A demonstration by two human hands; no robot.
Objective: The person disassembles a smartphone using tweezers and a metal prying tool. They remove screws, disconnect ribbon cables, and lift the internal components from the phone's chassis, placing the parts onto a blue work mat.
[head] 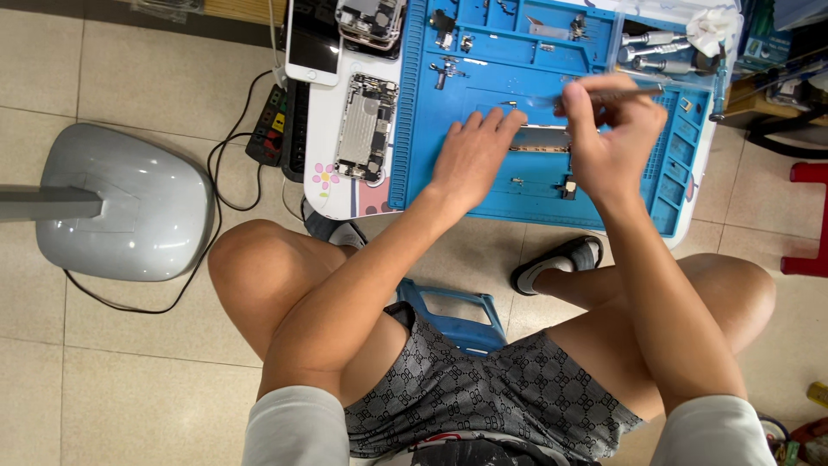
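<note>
Your left hand [470, 160] lies flat on the blue mat [423, 129], fingers spread wide, holding nothing. Its fingertips press the left end of a phone part [542, 138], a thin silver piece that lies in the middle of the mat, on the counter [345, 194].

Your right hand [608, 129] is just beside it, over the right end of the same part. Its grip is closed on a thin metal tool [625, 93], pinched between thumb and fingers. The tool points left, above the part. You cannot tell if the tip touches it.

An open phone [366, 127] with its insides showing lies on the white bit of the counter, left of the mat. A white phone [312, 43] lies above it, screen up. Small screws and bits sit in the mat's top trays [517, 34]. More tools [655, 52] lie at the top right, next to a white cloth [714, 30].

On the floor, a grey fan base [125, 203] stands at the left, near a power strip [269, 125]. You sit on a blue stool [457, 315].
</note>
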